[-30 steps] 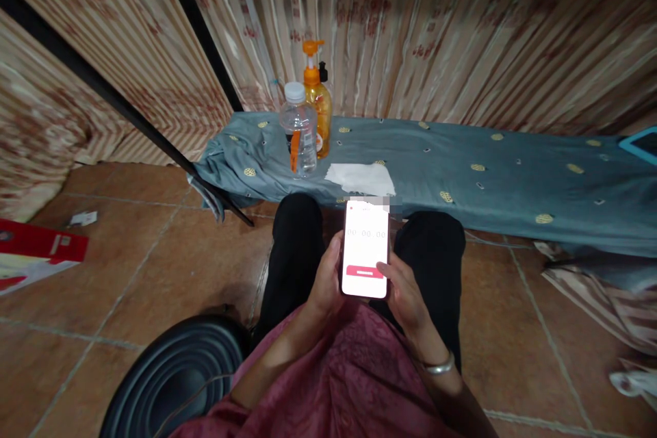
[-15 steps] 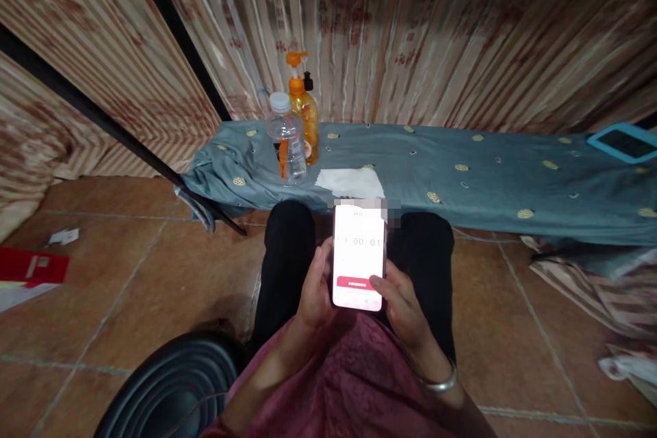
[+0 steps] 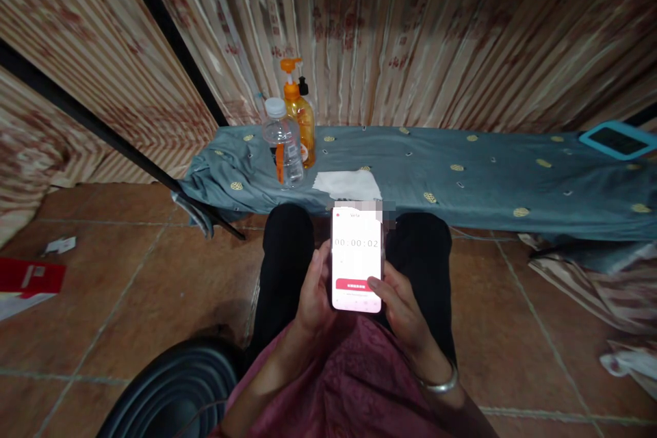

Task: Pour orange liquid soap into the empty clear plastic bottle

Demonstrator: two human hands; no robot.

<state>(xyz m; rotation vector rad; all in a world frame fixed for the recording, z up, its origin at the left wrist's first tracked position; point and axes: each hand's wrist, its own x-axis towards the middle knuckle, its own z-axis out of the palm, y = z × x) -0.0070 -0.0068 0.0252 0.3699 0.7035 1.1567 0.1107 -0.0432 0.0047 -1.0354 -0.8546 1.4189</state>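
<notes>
A smartphone [image 3: 356, 260] with a bright screen is held upright over my lap, its timer reading 00:00:02 above a red button. My left hand [image 3: 314, 291] grips its left edge, thumb along the side. My right hand [image 3: 401, 298] holds the lower right edge, and its thumb lies over the right end of the red button. Just beyond the phone, a white tissue [image 3: 348, 185] lies flat on the bench's front edge. Farther left stand a clear plastic bottle [image 3: 285, 147] with a white cap and an orange pump bottle [image 3: 302, 120], partly behind it.
A low bench with a teal pineapple-print cloth [image 3: 462, 181] runs across in front of my knees. On its right end lies a blue-framed tablet-like device [image 3: 619, 140]. Dark poles [image 3: 92, 116] slant at left. A black ribbed tub [image 3: 174, 390] stands on the tiled floor.
The phone's timer has gone from 00:01 to 00:02. Both hands keep the same hold. The whole view has shifted slightly.
</notes>
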